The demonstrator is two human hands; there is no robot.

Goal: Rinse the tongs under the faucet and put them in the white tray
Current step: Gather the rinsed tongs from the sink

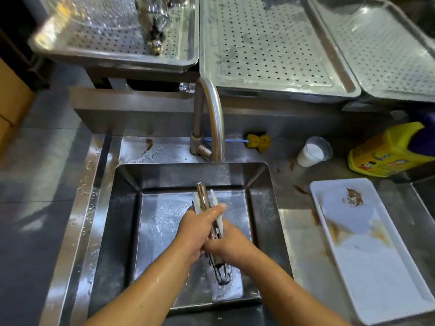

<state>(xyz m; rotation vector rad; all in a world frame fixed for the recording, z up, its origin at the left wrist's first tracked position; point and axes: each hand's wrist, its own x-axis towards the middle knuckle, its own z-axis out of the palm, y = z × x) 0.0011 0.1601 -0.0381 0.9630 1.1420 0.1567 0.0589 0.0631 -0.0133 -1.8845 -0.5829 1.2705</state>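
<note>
My left hand is wrapped around the middle of the tongs, fingers curled under them and the wet thumb lying along the top toward the white tips. My right hand sits just behind it, touching it, and grips the tongs lower down near the handle end; I cannot see how its fingers lie underneath. The tongs are pressed together and point away from me, their white-edged tips sticking out past the left thumb, their looped handle end hanging below the right hand. They are held over the middle of the sink, above its wet floor and short of the faucet, whose spout curves down at the back rim. I cannot tell whether water is running. On the counter to the right lies the white tray, smeared with brown stains at its far end. Beyond it stand a cup and a yellow bottle, with a yellow sponge beside the faucet. Perforated steel trays line the back.
</note>
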